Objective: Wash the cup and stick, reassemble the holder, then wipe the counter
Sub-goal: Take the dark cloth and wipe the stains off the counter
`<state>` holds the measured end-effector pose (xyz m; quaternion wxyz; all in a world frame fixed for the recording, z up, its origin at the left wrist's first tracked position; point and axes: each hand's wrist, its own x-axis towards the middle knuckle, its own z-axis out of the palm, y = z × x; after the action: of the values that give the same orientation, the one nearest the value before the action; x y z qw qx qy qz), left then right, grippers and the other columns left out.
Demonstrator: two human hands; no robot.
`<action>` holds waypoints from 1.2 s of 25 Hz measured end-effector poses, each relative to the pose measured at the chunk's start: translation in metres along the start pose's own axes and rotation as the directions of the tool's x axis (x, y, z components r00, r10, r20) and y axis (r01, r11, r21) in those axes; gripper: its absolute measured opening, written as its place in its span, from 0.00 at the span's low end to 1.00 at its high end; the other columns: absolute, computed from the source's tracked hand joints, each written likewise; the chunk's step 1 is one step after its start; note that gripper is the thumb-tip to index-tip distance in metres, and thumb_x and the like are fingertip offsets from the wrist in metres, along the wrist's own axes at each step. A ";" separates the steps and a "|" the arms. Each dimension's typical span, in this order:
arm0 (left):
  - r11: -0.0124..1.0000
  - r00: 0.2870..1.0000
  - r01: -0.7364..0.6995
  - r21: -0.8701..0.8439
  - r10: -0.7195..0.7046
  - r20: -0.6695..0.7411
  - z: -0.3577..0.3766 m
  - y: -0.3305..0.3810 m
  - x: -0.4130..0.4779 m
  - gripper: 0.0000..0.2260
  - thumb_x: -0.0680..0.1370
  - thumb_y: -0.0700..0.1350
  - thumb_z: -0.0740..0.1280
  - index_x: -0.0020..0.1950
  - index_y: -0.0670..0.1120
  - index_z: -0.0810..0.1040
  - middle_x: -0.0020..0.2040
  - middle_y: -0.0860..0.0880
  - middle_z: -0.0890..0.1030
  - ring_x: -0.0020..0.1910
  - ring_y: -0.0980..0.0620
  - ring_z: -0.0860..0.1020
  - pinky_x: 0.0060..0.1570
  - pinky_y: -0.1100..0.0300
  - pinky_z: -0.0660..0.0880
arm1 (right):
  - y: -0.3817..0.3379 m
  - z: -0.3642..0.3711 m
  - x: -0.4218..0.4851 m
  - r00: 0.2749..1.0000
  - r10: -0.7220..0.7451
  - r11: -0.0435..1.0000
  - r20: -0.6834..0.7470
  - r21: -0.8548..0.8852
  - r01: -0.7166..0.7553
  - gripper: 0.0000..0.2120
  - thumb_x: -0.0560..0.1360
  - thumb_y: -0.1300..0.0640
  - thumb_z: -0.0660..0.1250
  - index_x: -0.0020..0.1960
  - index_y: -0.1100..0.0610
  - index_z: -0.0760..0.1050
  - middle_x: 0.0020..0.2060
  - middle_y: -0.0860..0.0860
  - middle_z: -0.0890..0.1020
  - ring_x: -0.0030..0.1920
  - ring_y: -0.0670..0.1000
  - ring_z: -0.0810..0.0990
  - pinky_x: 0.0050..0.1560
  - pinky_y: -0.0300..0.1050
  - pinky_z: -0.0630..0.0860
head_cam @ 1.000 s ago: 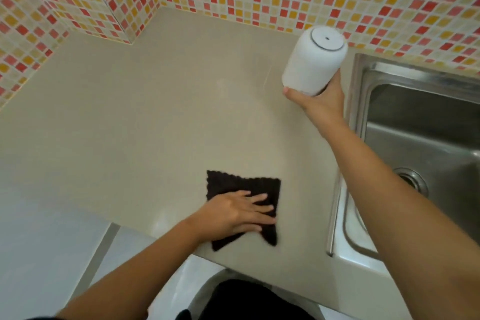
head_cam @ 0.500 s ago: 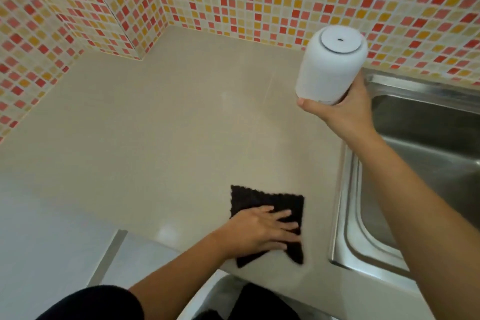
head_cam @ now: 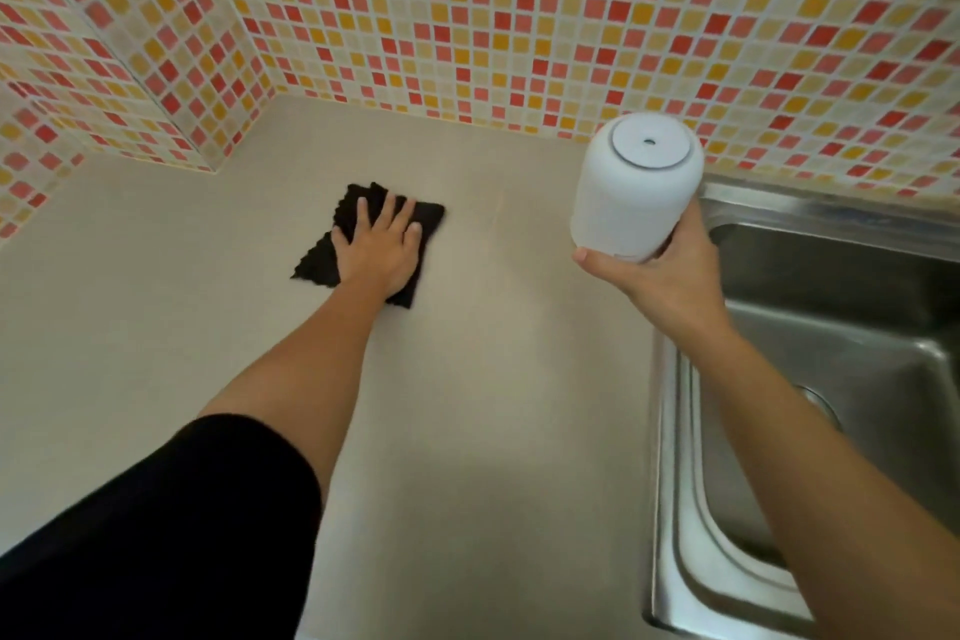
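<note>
In the head view, the left hand (head_cam: 378, 247) lies flat on a black cloth (head_cam: 363, 244), with the fingers spread and stretched out, pressing the cloth down on the beige counter (head_cam: 493, 405). The hand does not grasp the cloth; the palm and the fingers only cover its middle. The cloth is crumpled, and its corners show at the left, at the top and at the right of the hand. It is in the far part of the counter, near the back tiled wall (head_cam: 519, 16) but apart from it, and a strip of bare counter stays between the cloth and the wall corner on the left.

The right hand (head_cam: 660, 276) holds a white holder (head_cam: 636, 187) from below, with the fingers wrapped around its lower end and the thumb across the front. The holder is lifted in the air, tilted a little, and its flat round top with a small hole in the middle faces the camera. It hangs above the place where the counter meets the left rim of the steel sink (head_cam: 670, 483).

Between the cloth and the sink rim the counter is bare, and so is the wide part toward the near edge. A black sleeve (head_cam: 156, 535) covers the left upper arm.
</note>
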<state>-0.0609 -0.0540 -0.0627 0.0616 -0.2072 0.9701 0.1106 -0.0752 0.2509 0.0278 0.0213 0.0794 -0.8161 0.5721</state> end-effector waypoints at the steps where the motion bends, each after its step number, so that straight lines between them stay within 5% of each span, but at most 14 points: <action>1: 0.996 0.996 -0.089 0.019 0.089 0.017 0.004 0.033 0.006 0.22 0.81 0.58 0.43 0.76 0.59 0.50 0.78 0.56 0.48 0.76 0.47 0.44 0.69 0.35 0.45 | 0.003 -0.003 0.004 1.000 0.011 1.000 -0.002 -0.011 -0.011 0.41 0.57 0.50 0.81 0.64 0.42 0.65 0.50 0.29 0.73 0.48 0.23 0.71 0.41 0.19 0.70; 3: 0.945 0.946 -0.322 0.064 0.318 0.055 0.019 0.094 -0.008 0.23 0.80 0.59 0.44 0.75 0.60 0.49 0.78 0.57 0.49 0.76 0.48 0.44 0.70 0.37 0.45 | 0.009 -0.006 0.010 1.000 0.017 0.999 -0.014 -0.044 -0.018 0.42 0.56 0.48 0.81 0.65 0.42 0.64 0.49 0.28 0.72 0.48 0.21 0.69 0.39 0.19 0.69; 6: 0.760 0.762 -0.645 0.082 0.633 0.135 0.039 0.129 -0.078 0.23 0.80 0.59 0.46 0.75 0.60 0.51 0.77 0.57 0.53 0.76 0.48 0.47 0.71 0.39 0.45 | 0.016 0.001 0.018 0.998 0.063 0.996 -0.025 -0.061 -0.064 0.43 0.57 0.50 0.80 0.66 0.46 0.64 0.50 0.33 0.73 0.50 0.31 0.73 0.38 0.22 0.69; 11: 0.429 0.424 -0.903 0.021 0.883 0.200 0.037 0.039 -0.197 0.18 0.81 0.56 0.49 0.72 0.60 0.62 0.72 0.59 0.67 0.74 0.53 0.59 0.71 0.49 0.56 | 0.043 0.033 0.010 0.988 0.157 0.986 0.006 -0.059 -0.156 0.41 0.57 0.55 0.81 0.65 0.52 0.65 0.55 0.47 0.75 0.55 0.50 0.75 0.48 0.43 0.75; 13: 0.431 0.434 -0.900 0.060 0.880 0.193 0.021 -0.005 -0.192 0.18 0.81 0.55 0.49 0.70 0.59 0.67 0.69 0.58 0.71 0.71 0.54 0.65 0.69 0.53 0.57 | 0.054 0.044 0.002 0.987 0.160 0.984 -0.016 -0.076 -0.161 0.41 0.56 0.55 0.81 0.65 0.52 0.66 0.56 0.49 0.74 0.56 0.51 0.75 0.52 0.46 0.74; 16: 0.615 0.636 -0.771 0.166 0.760 0.137 0.000 -0.041 -0.145 0.23 0.82 0.56 0.42 0.69 0.52 0.68 0.68 0.52 0.73 0.67 0.47 0.71 0.68 0.53 0.60 | 0.062 0.050 -0.004 0.986 0.154 0.987 -0.058 -0.030 -0.156 0.41 0.55 0.55 0.82 0.63 0.50 0.66 0.56 0.49 0.73 0.57 0.51 0.74 0.56 0.47 0.74; 18: 0.818 0.823 -0.567 0.096 0.561 0.084 0.001 -0.033 -0.116 0.21 0.81 0.56 0.43 0.73 0.55 0.58 0.74 0.53 0.63 0.74 0.48 0.60 0.71 0.49 0.55 | 0.061 0.049 -0.006 0.985 0.169 0.986 -0.041 -0.007 -0.169 0.41 0.55 0.54 0.82 0.63 0.51 0.65 0.59 0.50 0.74 0.59 0.50 0.74 0.60 0.50 0.74; 20: 0.904 0.901 -0.427 0.016 0.424 0.086 0.011 0.002 -0.116 0.20 0.82 0.55 0.49 0.74 0.59 0.55 0.76 0.56 0.57 0.76 0.50 0.51 0.72 0.47 0.50 | 0.059 0.044 -0.009 0.983 0.182 0.983 0.031 -0.042 -0.181 0.45 0.56 0.54 0.83 0.68 0.55 0.63 0.64 0.53 0.73 0.63 0.52 0.72 0.64 0.50 0.71; 22: 0.809 0.806 -0.588 0.016 0.583 0.104 0.024 0.031 -0.147 0.19 0.81 0.54 0.53 0.73 0.59 0.60 0.74 0.56 0.62 0.75 0.48 0.55 0.72 0.43 0.55 | 0.057 0.032 -0.022 0.967 0.221 0.957 0.129 -0.219 -0.190 0.47 0.61 0.53 0.80 0.73 0.59 0.58 0.69 0.56 0.67 0.69 0.55 0.66 0.70 0.50 0.65; 24: 0.562 0.562 -0.826 0.050 0.814 0.146 0.033 0.024 -0.194 0.18 0.81 0.55 0.52 0.72 0.60 0.63 0.71 0.57 0.68 0.73 0.49 0.62 0.69 0.42 0.59 | 0.062 0.013 -0.055 0.967 0.213 0.851 0.138 -0.512 -0.115 0.40 0.72 0.50 0.71 0.75 0.60 0.54 0.74 0.58 0.59 0.75 0.56 0.56 0.73 0.51 0.56; 26: 0.418 0.418 -0.907 0.055 0.878 0.234 0.029 -0.007 -0.217 0.18 0.81 0.56 0.49 0.72 0.62 0.60 0.71 0.60 0.66 0.73 0.52 0.61 0.71 0.48 0.55 | 0.071 -0.009 -0.101 0.980 0.151 0.719 0.127 -0.694 -0.021 0.32 0.79 0.47 0.59 0.76 0.58 0.51 0.77 0.56 0.53 0.77 0.56 0.48 0.74 0.52 0.49; 28: 0.434 0.439 -0.898 0.072 0.870 0.223 0.025 -0.027 -0.203 0.18 0.81 0.57 0.48 0.72 0.63 0.59 0.72 0.61 0.63 0.74 0.53 0.57 0.71 0.48 0.49 | 0.079 -0.025 -0.140 0.965 0.213 0.662 0.152 -0.749 -0.028 0.28 0.81 0.47 0.51 0.77 0.54 0.46 0.77 0.52 0.47 0.77 0.54 0.43 0.74 0.53 0.44; 30: 0.580 0.579 -0.812 0.058 0.791 0.198 0.022 -0.012 -0.179 0.19 0.81 0.58 0.46 0.72 0.64 0.56 0.73 0.62 0.57 0.75 0.53 0.50 0.72 0.47 0.44 | 0.087 -0.030 -0.156 0.942 0.280 0.684 0.187 -0.727 -0.059 0.27 0.82 0.49 0.48 0.77 0.52 0.42 0.77 0.51 0.43 0.76 0.51 0.40 0.74 0.53 0.43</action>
<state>0.1074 0.0103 -0.0567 0.0924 0.2681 0.9562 0.0723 0.0635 0.3246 -0.0620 -0.1204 0.0693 -0.9711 0.1941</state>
